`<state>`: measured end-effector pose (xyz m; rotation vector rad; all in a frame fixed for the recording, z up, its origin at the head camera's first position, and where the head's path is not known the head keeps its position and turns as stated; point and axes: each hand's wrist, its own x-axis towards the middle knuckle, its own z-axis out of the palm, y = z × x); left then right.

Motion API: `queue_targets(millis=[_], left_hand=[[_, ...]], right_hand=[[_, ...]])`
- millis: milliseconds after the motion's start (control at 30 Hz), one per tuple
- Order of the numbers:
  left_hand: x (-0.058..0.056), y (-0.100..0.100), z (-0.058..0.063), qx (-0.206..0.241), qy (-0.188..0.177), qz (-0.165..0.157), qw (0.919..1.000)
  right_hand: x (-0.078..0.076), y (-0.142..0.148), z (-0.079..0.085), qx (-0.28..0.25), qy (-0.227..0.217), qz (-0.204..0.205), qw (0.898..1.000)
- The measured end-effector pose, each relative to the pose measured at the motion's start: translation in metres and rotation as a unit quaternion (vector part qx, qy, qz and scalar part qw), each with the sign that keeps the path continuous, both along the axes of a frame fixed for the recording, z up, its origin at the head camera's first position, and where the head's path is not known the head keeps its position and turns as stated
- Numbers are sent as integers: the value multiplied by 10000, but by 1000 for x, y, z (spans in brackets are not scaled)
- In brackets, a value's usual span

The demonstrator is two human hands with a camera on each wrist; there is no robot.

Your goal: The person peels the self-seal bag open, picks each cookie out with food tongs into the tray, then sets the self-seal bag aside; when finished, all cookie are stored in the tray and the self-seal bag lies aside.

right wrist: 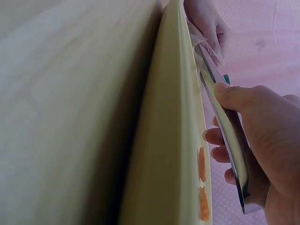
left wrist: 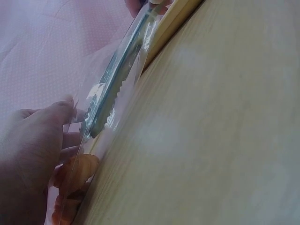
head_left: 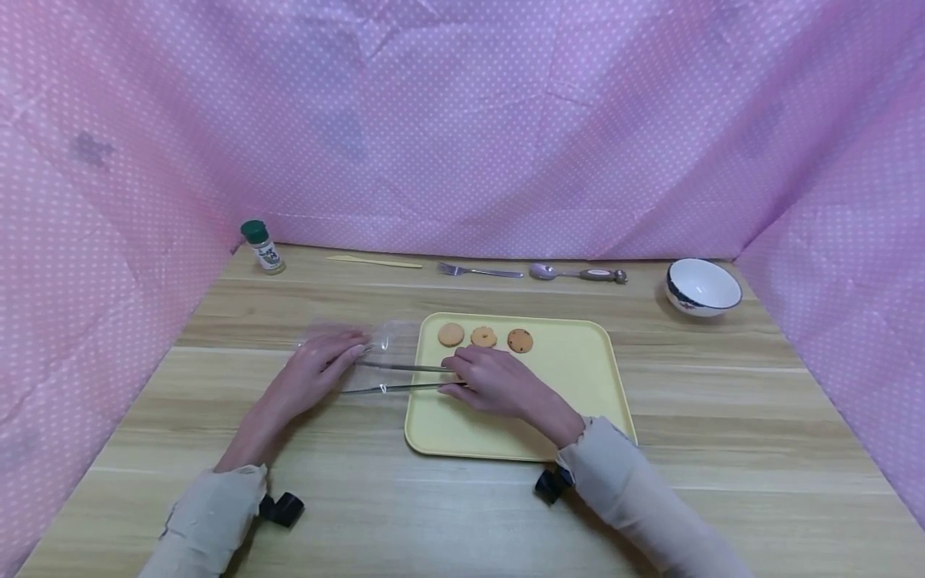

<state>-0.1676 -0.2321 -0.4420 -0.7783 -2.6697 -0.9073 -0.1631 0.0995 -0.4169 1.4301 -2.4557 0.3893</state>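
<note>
My left hand [head_left: 318, 373] holds a clear plastic bag [head_left: 393, 335] left of the yellow tray [head_left: 578, 377]. Metal tongs [head_left: 405, 367] are gripped in my right hand [head_left: 499, 384] over the tray, their arms spread apart. Their serrated tips reach into the bag beside my left fingers. In the left wrist view, orange-brown pieces [left wrist: 78, 173] show through the plastic below the tips; their kind is unclear. Along the tray's far side lie a plain round cookie [head_left: 451, 335], a flower-shaped cookie [head_left: 483, 337] and a dark-dotted cookie [head_left: 519, 340].
At the table's back edge are a green-capped jar [head_left: 263, 247], a pale yellow knife [head_left: 374, 262], a fork [head_left: 480, 271] and a spoon [head_left: 578, 274]. A white bowl [head_left: 702, 287] stands at the back right. Pink dotted cloth [head_left: 462, 128] hangs behind the wooden table [head_left: 723, 449].
</note>
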Motion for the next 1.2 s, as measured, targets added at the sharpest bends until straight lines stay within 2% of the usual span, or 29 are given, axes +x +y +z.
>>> queue_targets(millis=[533,1200], left_hand=[[0,0,0,-23,44,21,10000],[0,1,0,-30,19,33,10000]], right_hand=[[-3,-18,3,233,-105,-88,9996],[-2,-30,3,475,126,-214,9986]])
